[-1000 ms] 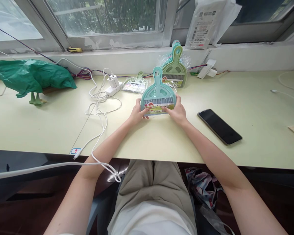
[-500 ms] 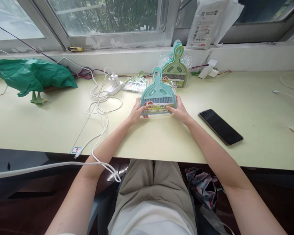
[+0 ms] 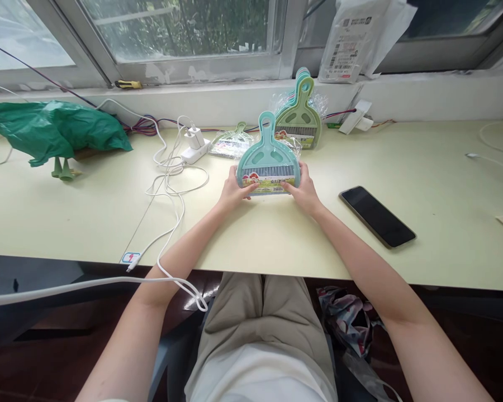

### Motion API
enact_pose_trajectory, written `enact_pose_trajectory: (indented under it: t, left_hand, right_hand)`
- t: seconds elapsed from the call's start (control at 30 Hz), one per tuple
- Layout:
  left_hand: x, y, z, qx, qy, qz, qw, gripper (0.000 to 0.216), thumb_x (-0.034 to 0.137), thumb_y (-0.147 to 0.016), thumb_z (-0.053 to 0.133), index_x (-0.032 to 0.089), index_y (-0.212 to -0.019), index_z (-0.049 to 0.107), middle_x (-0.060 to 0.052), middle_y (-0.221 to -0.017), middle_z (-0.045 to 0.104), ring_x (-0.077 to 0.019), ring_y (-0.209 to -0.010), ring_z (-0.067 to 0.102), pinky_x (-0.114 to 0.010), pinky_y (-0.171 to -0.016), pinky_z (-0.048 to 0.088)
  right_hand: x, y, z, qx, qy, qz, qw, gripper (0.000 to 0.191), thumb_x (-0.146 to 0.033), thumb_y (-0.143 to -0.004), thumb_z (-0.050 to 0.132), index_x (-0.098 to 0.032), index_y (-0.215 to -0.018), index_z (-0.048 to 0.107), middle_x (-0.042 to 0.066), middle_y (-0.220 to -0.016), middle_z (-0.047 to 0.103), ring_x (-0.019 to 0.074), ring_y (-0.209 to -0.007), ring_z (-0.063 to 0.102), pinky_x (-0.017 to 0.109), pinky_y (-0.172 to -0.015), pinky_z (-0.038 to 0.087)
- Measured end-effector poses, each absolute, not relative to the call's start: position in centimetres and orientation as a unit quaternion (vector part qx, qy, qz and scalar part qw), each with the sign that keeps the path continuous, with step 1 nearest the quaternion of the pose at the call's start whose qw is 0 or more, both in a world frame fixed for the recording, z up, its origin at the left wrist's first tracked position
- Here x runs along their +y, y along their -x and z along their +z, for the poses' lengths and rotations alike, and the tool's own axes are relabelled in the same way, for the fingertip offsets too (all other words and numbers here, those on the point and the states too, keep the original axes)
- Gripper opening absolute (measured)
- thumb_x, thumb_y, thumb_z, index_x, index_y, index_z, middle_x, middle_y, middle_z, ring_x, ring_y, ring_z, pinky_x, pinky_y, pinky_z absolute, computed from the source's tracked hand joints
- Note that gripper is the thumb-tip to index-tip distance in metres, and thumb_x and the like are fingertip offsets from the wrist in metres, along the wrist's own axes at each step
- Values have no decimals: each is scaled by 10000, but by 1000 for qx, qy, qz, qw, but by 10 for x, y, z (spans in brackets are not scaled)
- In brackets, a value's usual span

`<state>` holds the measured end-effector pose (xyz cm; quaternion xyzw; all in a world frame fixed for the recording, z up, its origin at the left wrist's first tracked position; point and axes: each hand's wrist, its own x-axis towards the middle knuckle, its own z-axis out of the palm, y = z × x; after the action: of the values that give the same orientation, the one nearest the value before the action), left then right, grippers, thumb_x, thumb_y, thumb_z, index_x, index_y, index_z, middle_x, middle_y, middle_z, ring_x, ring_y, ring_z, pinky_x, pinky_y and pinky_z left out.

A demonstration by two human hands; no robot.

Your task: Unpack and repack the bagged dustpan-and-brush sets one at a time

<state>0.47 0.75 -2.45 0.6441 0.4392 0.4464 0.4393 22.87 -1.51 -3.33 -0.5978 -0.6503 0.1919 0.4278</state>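
Observation:
Both hands hold a light-blue mini dustpan and brush set (image 3: 267, 148) upright above the table, its handle pointing up. It has grey bristles, a printed label and clear plastic wrap. My left hand (image 3: 233, 190) grips its lower left side, thumb across the front. On the lower right side, my right hand (image 3: 304, 191) grips it the same way. Behind it, a row of similar sets with a green dustpan (image 3: 300, 117) in front stands against the wall. Another wrapped green set (image 3: 232, 142) lies flat to the left of that row.
White cables (image 3: 167, 192) trail from a power strip (image 3: 195, 152) over the table's front edge. A black phone (image 3: 377, 216) lies to the right. A green plastic bag (image 3: 58, 131) is at the left. On the sill are a yellow cutter (image 3: 128, 84) and a white package (image 3: 350, 44).
Both hands have shifted slightly left with the light-blue dustpan set, which sits a touch higher in the picture. The grip is the same.

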Motion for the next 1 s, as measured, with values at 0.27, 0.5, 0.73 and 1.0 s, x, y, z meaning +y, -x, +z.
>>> enact_pose_trajectory:
  t: [0.27, 0.5, 0.73, 1.0]
  left_hand:
    - [12, -2, -31, 445, -650, 446, 426, 499, 467, -721, 714, 222, -1006, 385, -21, -935, 625, -124, -685, 619, -205, -476, 519]
    - [11, -1, -29, 478, -687, 417, 354, 421, 495, -782, 645, 241, -1012, 401, -19, -899, 657, -160, -667, 618, -240, -556, 466]
    - [10, 0, -29, 523, -736, 363, 228, 378, 498, -845, 561, 246, -1105, 451, -44, -855, 649, -262, -801, 636, -323, -704, 439]
    - [18, 9, -31, 506, -746, 371, 223, 407, 381, -907, 485, 251, -1283, 399, -70, -1208, 599, -206, -1035, 581, -366, -879, 457]
  right_hand:
    - [-12, -232, -35, -628, 593, 226, 450, 719, -437, -714, 680, -235, -1335, 379, 79, -1131, 668, 277, -987, 642, 445, -856, 502]
    - [-12, -235, -32, -615, 614, 220, 444, 612, -438, -690, 697, -231, -1232, 504, 48, -1011, 705, 249, -884, 654, 405, -817, 504]
    - [-1, -245, -39, -621, 605, 216, 449, 494, -395, -681, 689, -211, -1130, 594, 37, -998, 711, 212, -852, 639, 356, -795, 500]
    - [36, -288, -44, -567, 718, 66, 399, 491, -416, -730, 676, -204, -1152, 541, 118, -1027, 700, 284, -891, 648, 403, -793, 490]
